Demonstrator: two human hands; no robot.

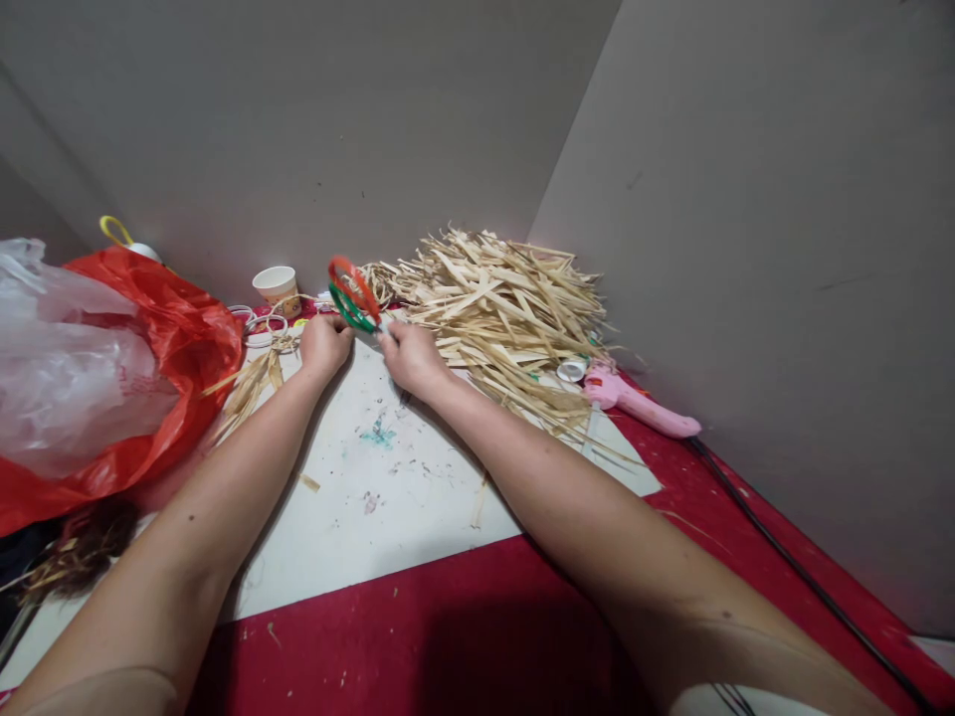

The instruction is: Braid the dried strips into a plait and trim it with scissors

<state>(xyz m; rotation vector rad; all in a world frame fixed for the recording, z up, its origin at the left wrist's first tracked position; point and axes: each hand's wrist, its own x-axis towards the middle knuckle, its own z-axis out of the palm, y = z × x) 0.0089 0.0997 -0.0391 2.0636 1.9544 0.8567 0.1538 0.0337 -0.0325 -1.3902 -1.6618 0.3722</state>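
My right hand point(412, 356) is closed on a pair of scissors point(353, 296) near the blade end. Their orange and green handle loops point up and to the left, slightly blurred. The fingers of my left hand point(326, 345) are pinched together just left of the green loop; what they hold, if anything, is hidden. Both hands are above the far part of a stained white board point(373, 467). Right behind my right hand lies a large heap of dry, pale straw strips point(507, 298). A smaller bunch of strips point(254, 388) lies left of my left hand.
A paper cup point(276, 286) and white rings point(265, 326) stand near the back wall. At left is a red plastic bag point(198, 328) with clear plastic point(67, 368). A pink corded tool point(642, 403) lies right, on the red tabletop point(373, 636). Grey walls point(746, 249) close the back and right.
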